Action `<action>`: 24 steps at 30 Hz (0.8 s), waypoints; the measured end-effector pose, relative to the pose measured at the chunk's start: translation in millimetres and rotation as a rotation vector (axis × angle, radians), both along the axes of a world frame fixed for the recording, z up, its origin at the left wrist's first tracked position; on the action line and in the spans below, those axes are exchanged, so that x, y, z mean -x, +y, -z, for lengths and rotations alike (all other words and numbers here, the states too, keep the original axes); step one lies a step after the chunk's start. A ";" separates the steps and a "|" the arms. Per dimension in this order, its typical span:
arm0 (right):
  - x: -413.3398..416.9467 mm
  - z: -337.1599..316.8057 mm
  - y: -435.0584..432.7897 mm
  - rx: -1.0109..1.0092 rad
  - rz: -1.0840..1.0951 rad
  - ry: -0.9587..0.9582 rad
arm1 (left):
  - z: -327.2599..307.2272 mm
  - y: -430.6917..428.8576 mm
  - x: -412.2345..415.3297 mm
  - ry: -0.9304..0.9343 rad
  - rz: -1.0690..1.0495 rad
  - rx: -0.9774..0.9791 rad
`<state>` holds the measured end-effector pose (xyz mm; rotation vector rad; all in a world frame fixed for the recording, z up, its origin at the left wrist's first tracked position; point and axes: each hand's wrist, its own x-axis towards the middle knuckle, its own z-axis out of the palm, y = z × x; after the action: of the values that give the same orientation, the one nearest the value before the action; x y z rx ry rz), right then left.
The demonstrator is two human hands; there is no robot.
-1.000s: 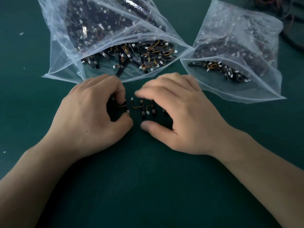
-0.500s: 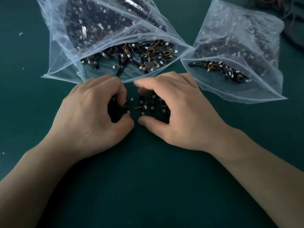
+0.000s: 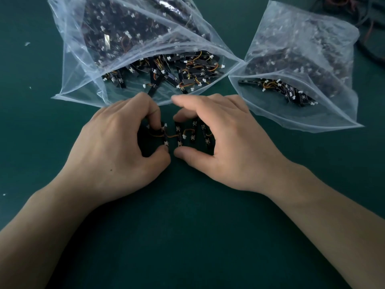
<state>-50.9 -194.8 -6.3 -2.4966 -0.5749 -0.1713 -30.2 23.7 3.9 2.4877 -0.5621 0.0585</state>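
A row of wired circuit boards (image 3: 178,135) is pinched between the curled fingers and thumbs of the left hand (image 3: 116,149) and right hand (image 3: 227,147).

No legible text, label, brand or number anywhere in view. Small black boards (image 3: 179,135) at centre: white specks only, too small and blurred to read. Bigger bag (image 3: 83,80) at 11 o'clock and smaller bag (image 3: 312,49) at 1 o'clock: clear plastic, no readable print. Green tabletop (image 3: 187,226): no readable marking.
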 end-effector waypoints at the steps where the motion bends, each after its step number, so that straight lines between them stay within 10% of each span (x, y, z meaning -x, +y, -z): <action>1: -0.2 0.3 -0.1 0.001 -0.004 0.008 | 0.4 0.0 0.2 0.000 -0.002 0.003; 24: -0.6 -0.2 -1.3 0.000 -0.010 0.063 | -4.6 -1.1 3.2 0.032 0.031 -0.035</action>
<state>-50.3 -196.1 -6.1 -2.4893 -0.5614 -0.0891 -33.4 22.5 8.6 2.5082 -0.5927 -0.0037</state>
